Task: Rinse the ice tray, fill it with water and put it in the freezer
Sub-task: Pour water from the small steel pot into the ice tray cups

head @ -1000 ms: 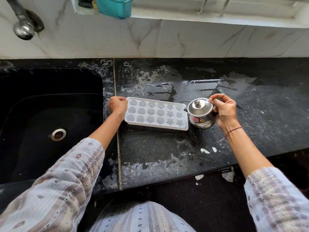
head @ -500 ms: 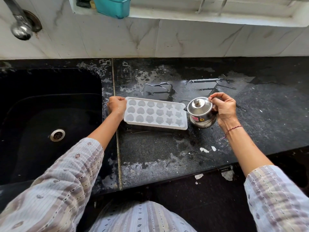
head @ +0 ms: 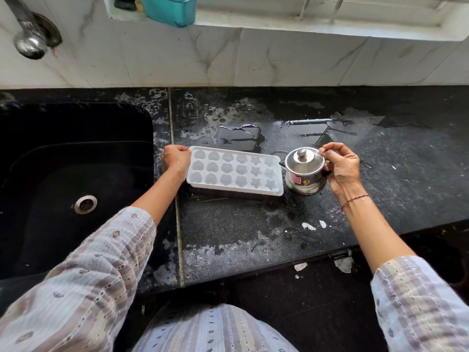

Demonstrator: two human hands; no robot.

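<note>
White plastic ice tray lies flat on the wet black stone desk, just right of the sink, w/ heart, flower & star moulds facing up. Left hand is at the tray's left short end, grip curled round that edge. Touching the tray's right end sits a small steel pot w/ knobbed lid on top & a red sticker on its side. Right hand is on the pot's far side from the tray, grip wrapped on what looks like its handle; handle itself mostly hidden. Thread bracelet on that wrist. Behind the tray, puddles shine on the desk. Nearer the body than the tray, a few white flecks. Up-left of the tray, beyond the sink, a steel tap on the marble wall; teal tub on the sill above.
</note>
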